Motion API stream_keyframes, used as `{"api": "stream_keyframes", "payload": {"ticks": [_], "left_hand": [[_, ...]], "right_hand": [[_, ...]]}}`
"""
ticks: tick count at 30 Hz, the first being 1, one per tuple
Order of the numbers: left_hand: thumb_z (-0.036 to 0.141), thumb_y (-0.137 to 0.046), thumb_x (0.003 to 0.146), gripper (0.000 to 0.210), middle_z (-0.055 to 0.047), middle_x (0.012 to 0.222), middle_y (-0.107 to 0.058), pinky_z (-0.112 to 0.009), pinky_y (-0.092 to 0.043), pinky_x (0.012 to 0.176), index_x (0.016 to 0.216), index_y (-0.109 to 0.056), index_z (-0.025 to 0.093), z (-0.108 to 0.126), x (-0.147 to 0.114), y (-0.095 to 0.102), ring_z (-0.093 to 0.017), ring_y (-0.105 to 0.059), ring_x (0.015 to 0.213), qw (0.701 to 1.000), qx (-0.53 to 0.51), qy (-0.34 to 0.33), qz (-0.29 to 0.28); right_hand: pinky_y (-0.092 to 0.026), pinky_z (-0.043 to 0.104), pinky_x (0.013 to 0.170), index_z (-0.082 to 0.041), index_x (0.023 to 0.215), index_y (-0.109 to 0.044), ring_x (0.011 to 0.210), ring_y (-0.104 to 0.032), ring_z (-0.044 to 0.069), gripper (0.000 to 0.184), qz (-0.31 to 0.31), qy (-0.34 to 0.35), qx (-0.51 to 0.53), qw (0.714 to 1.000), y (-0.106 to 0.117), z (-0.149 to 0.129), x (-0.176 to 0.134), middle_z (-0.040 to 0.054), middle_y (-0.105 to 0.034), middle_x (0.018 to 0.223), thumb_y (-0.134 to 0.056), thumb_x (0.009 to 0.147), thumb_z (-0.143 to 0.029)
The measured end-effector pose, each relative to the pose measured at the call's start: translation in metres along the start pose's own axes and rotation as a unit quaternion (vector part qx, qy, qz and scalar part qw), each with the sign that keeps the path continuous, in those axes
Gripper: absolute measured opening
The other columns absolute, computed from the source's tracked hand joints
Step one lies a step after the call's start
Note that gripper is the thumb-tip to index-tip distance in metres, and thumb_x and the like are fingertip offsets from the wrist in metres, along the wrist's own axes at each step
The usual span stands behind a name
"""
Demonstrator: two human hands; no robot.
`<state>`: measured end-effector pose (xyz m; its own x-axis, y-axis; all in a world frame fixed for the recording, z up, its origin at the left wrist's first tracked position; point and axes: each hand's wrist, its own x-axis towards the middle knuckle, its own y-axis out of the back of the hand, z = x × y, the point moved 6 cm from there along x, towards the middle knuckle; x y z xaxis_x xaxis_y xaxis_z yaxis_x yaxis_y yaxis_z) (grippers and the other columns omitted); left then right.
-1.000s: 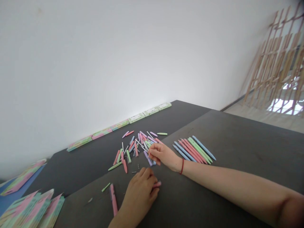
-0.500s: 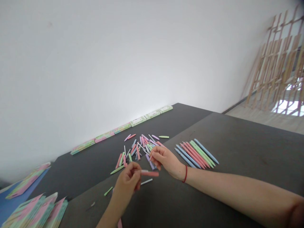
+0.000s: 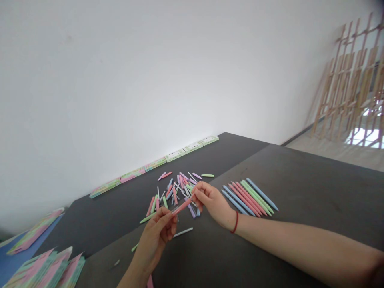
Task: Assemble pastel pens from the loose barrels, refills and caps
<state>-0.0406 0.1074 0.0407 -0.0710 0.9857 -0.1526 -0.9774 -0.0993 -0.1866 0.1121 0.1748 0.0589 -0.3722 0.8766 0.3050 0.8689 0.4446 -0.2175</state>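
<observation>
A pink pen barrel (image 3: 183, 206) is held slantwise in the air over the dark table, between my two hands. My left hand (image 3: 159, 230) is closed around its lower left end. At the upper right end, my right hand (image 3: 211, 200) pinches with thumb and fingers; any small part inside that pinch is hidden. Behind the hands lies a loose pile of pen parts (image 3: 175, 192) in pink, green, blue and purple, with thin refills among them. A single pale refill (image 3: 183, 232) rests on the table just right of my left hand.
Right of my right hand, several whole pens (image 3: 250, 198) lie side by side. Flat printed boxes (image 3: 156, 164) line the table's wall edge. Pastel packages (image 3: 45, 268) are stacked at the near left, beside a blue surface (image 3: 18, 254). Wooden racks (image 3: 354, 88) stand beyond the table.
The pink barrel has swung from nearly level to slanting upward right. My right fingers, apart from it before, now meet its far end. The view has shifted slightly.
</observation>
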Motion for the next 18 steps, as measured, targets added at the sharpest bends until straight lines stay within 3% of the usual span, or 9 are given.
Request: {"api": "stream_keyframes", "payload": {"ticks": [4,8,12,15,18], "left_hand": [[0.029,-0.062,0.076,0.017,0.004,0.066,-0.055,-0.017,-0.035,0.047,0.071,-0.051,0.017,-0.002,-0.003,-0.007,-0.006,-0.047,0.052,0.999,0.026,0.005,-0.022],[0.024,-0.054,0.078,0.006,0.004,0.066,-0.053,-0.021,-0.036,0.051,0.081,-0.053,0.019,-0.001,-0.01,-0.024,-0.009,-0.045,0.055,0.987,0.14,-0.04,-0.063],[0.013,-0.041,0.074,0.011,0.007,0.056,-0.041,-0.021,-0.03,0.049,0.071,-0.048,0.021,-0.003,-0.017,-0.038,-0.01,-0.035,0.05,0.969,0.224,-0.094,-0.043],[0.014,-0.038,0.069,0.011,0.007,0.055,-0.036,-0.022,-0.027,0.046,0.065,-0.045,0.021,-0.011,-0.018,-0.042,-0.01,-0.03,0.048,0.976,0.197,-0.088,-0.034],[0.015,-0.039,0.066,0.008,0.007,0.056,-0.036,-0.022,-0.026,0.046,0.064,-0.043,0.021,-0.017,-0.018,-0.042,-0.01,-0.03,0.049,0.981,0.17,-0.083,-0.041]], "right_hand": [[-0.037,0.02,0.045,-0.018,0.079,-0.049,0.045,-0.043,0.007,0.022,-0.024,0.0,-0.021,0.999,-0.007,0.002,-0.004,-0.0059,-0.049,0.056,-0.051,0.084,-0.04],[-0.04,0.021,0.049,-0.017,0.09,-0.056,0.051,-0.047,0.008,0.022,-0.067,-0.011,-0.057,0.996,-0.013,0.01,-0.012,-0.0024,-0.055,0.067,-0.05,0.086,-0.037],[-0.045,0.026,0.068,-0.019,0.094,-0.063,0.076,-0.056,0.013,0.02,-0.106,0.079,-0.166,0.977,-0.018,0.001,-0.021,0.0032,-0.06,0.085,-0.047,0.089,-0.03],[-0.044,0.027,0.076,-0.019,0.1,-0.064,0.083,-0.055,0.015,0.024,-0.124,0.15,-0.214,0.957,-0.021,-0.01,-0.026,0.0048,-0.058,0.086,-0.042,0.092,-0.025],[-0.044,0.028,0.078,-0.019,0.108,-0.061,0.085,-0.054,0.015,0.028,-0.148,0.178,-0.245,0.942,-0.024,-0.015,-0.031,0.0064,-0.057,0.091,-0.037,0.093,-0.021]]}}
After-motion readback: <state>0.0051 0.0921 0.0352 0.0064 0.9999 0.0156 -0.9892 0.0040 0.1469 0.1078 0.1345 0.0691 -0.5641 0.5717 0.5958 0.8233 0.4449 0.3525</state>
